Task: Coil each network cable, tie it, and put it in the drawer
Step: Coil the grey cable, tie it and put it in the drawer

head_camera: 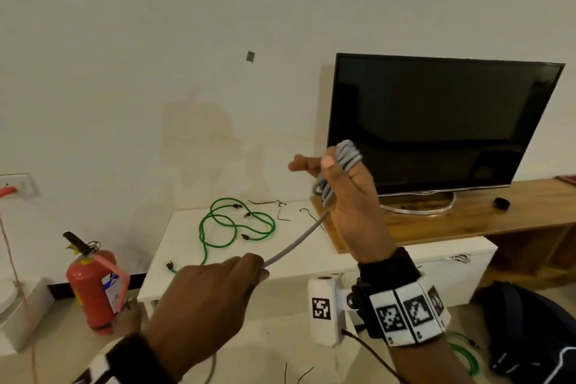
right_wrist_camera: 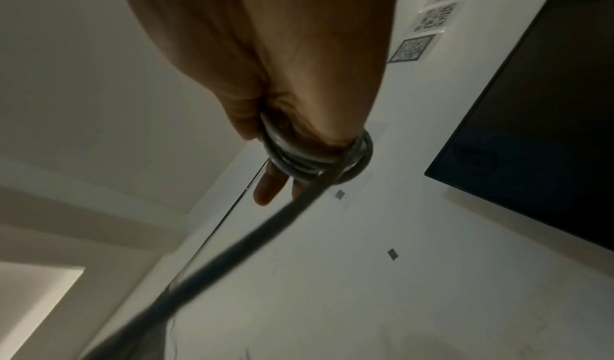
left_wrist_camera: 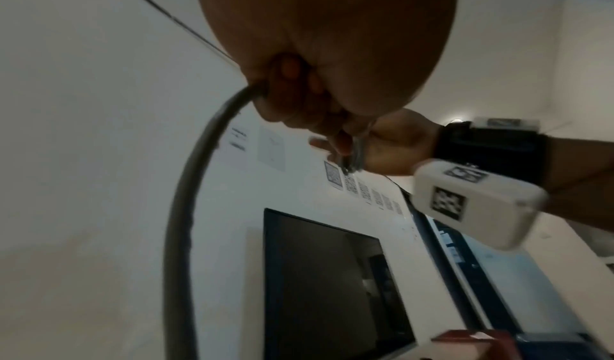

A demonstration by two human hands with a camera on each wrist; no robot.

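A grey network cable (head_camera: pixel 346 159) is wound in several loops round my raised right hand (head_camera: pixel 352 212), in front of the TV. The thumb presses the loops against the hand, and the index finger sticks out to the left. In the right wrist view the coil (right_wrist_camera: pixel 299 161) circles the fingers of my right hand (right_wrist_camera: pixel 282 63). A straight strand (head_camera: pixel 296 243) runs down-left to my left hand (head_camera: pixel 218 284), which grips it in a fist. From the fist of my left hand (left_wrist_camera: pixel 315 63) the cable (left_wrist_camera: pixel 186 208) hangs on downward. Loose green cables (head_camera: pixel 230 224) and thin black ties (head_camera: pixel 280 209) lie on the white table (head_camera: pixel 187 259).
A black TV (head_camera: pixel 436 125) stands on a wooden bench (head_camera: pixel 467 218) over a white unit (head_camera: pixel 452 268). A red fire extinguisher (head_camera: pixel 93 284) stands on the floor at left. A white marker box (head_camera: pixel 324 309), a dark bag (head_camera: pixel 530 337) and another green cable (head_camera: pixel 467 358) are on the floor.
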